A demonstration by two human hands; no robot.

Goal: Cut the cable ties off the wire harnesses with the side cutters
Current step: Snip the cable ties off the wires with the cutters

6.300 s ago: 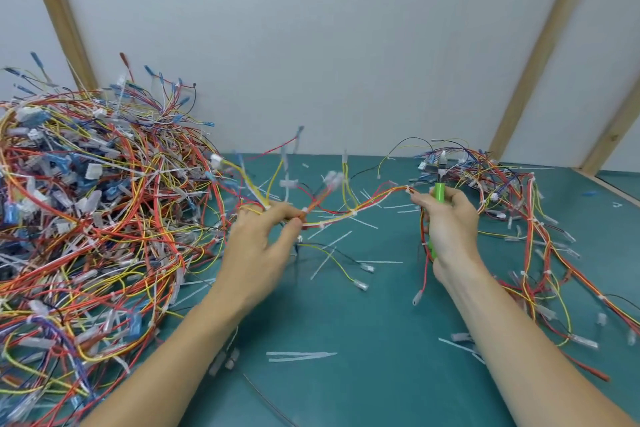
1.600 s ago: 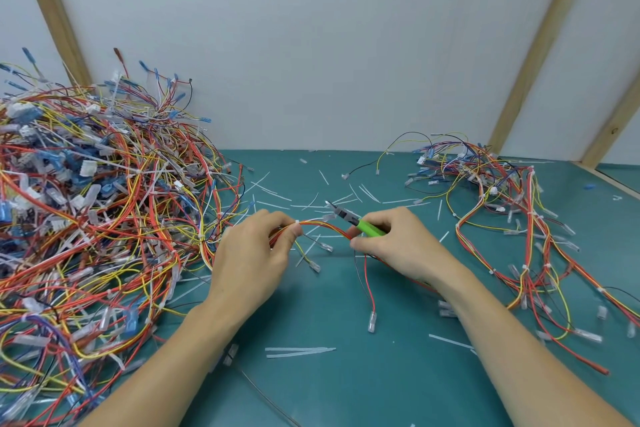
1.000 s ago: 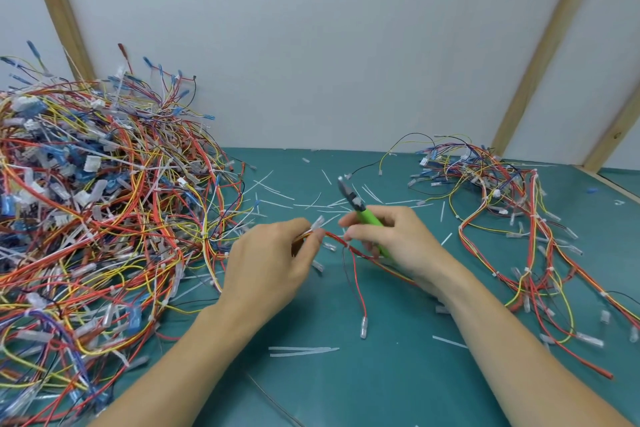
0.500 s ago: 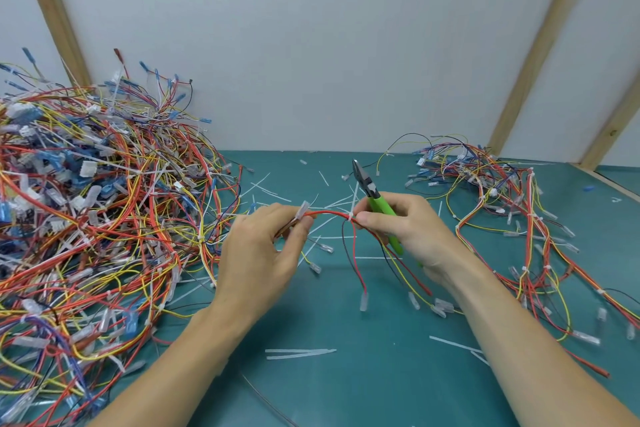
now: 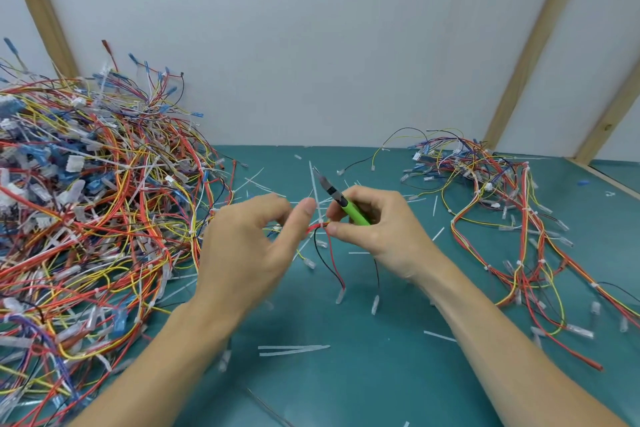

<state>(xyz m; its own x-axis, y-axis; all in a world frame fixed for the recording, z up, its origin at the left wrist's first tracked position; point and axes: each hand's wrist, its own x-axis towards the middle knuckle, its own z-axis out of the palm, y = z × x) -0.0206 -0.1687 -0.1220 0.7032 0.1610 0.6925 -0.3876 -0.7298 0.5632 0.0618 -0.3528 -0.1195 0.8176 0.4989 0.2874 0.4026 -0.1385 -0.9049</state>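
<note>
My left hand (image 5: 249,246) grips one small wire harness (image 5: 317,227) of red, black and yellow wires just above the table, thumb up beside a white cable tie (image 5: 316,194) whose tail stands upright. My right hand (image 5: 377,229) holds the green-handled side cutters (image 5: 351,210) in its curled fingers, jaws pointing up and left, close to the tie's tail. Its thumb and forefinger also pinch the harness at the tie. The loose wire ends (image 5: 341,295) hang down to the table.
A tall pile of tangled harnesses (image 5: 93,218) fills the left side of the green table (image 5: 346,385). A flatter heap of harnesses (image 5: 502,218) lies at the right. Cut tie pieces (image 5: 294,349) litter the surface. A white wall with wooden struts stands behind.
My hands have drawn closer together around the tie. The tie's tail now sticks straight up between them, and the cutters' jaws have tipped left toward it.
</note>
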